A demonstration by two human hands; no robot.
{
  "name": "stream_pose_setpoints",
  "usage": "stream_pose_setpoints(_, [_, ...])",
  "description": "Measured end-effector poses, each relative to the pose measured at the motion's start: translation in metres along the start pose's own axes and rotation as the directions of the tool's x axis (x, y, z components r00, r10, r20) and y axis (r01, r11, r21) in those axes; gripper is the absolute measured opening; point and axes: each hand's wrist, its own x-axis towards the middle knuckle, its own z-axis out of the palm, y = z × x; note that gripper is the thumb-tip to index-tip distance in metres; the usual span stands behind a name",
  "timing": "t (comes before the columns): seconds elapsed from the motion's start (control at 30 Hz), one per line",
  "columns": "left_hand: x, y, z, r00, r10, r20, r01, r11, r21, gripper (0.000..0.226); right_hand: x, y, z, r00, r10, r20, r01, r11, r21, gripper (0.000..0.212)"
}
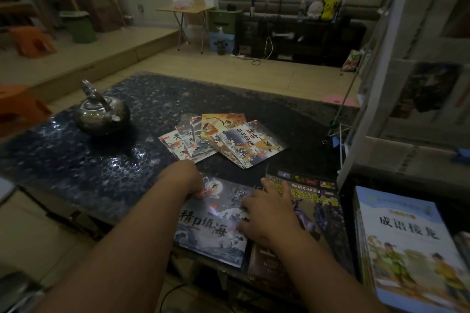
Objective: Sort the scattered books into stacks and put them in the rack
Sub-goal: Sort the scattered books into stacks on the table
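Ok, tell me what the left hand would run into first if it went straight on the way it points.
The left hand, at the far corner of the wave-cover book, points away toward the fanned books. It would likely meet the near edge of that spread first, though depth is unclear.
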Motion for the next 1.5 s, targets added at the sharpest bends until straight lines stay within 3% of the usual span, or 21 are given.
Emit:
stream_pose_setpoints(0.47, [0.003, 0.004, 0.006, 0.999, -0.006, -0.049, 0.01, 0.996, 0.091, 0.024, -0.002, -0.001, -0.001, 1.0, -0.003, 0.004, 0.003, 1.0, 0.014, 0.053])
stream_pose_setpoints(0.6, [0.003, 0.007, 0.006, 0.996, -0.003, -0.091, 0.015, 0.991, 0.137, 0.02, -0.003, 0.002, -0.003, 1.0, -0.017, -0.007, 0.018, 0.999, 0.049, 0.046])
stream_pose_setpoints(0.7, [0.009, 0.012, 0.008, 0.988, 0.045, -0.15, -0.029, 0.994, 0.102, 0.03, -0.001, 0.006, -0.007, 0.998, 0.002, -0.061, 0.005, 0.994, 0.109, 0.039])
stream_pose_setpoints(0.87, [0.02, 0.035, 0.022, 0.928, 0.254, -0.271, -0.284, 0.955, -0.079, 0.048, 0.006, 0.026, -0.01, 0.978, 0.083, -0.192, -0.038, 0.973, 0.227, 0.031])
stream_pose_setpoints(1.0, [0.027, 0.062, 0.03, 0.868, 0.355, -0.349, -0.413, 0.904, -0.107, 0.053, 0.011, 0.042, -0.018, 0.958, 0.163, -0.234, -0.079, 0.94, 0.333, 0.03])
stream_pose_setpoints(1.1, [0.036, 0.08, 0.031, 0.828, 0.406, -0.387, -0.461, 0.886, -0.057, 0.063, 0.014, 0.054, -0.022, 0.946, 0.22, -0.237, -0.111, 0.908, 0.403, 0.027])
stream_pose_setpoints(1.17, [0.042, 0.091, 0.033, 0.796, 0.446, -0.408, -0.46, 0.885, 0.069, 0.075, 0.016, 0.062, -0.022, 0.939, 0.249, -0.235, -0.123, 0.886, 0.447, 0.026])
stream_pose_setpoints(1.3, [0.049, 0.104, 0.049, 0.789, 0.472, -0.393, -0.448, 0.88, 0.159, 0.089, 0.019, 0.073, -0.02, 0.929, 0.308, -0.207, -0.161, 0.837, 0.523, 0.032])
stream_pose_setpoints(1.43, [0.046, 0.109, 0.06, 0.798, 0.477, -0.368, -0.494, 0.868, 0.054, 0.081, 0.021, 0.078, -0.018, 0.923, 0.33, -0.199, -0.172, 0.814, 0.555, 0.03])
stream_pose_setpoints(1.5, [0.041, 0.11, 0.056, 0.758, 0.486, -0.435, -0.459, 0.871, 0.173, 0.069, 0.021, 0.079, -0.018, 0.922, 0.339, -0.188, -0.177, 0.8, 0.574, 0.03])
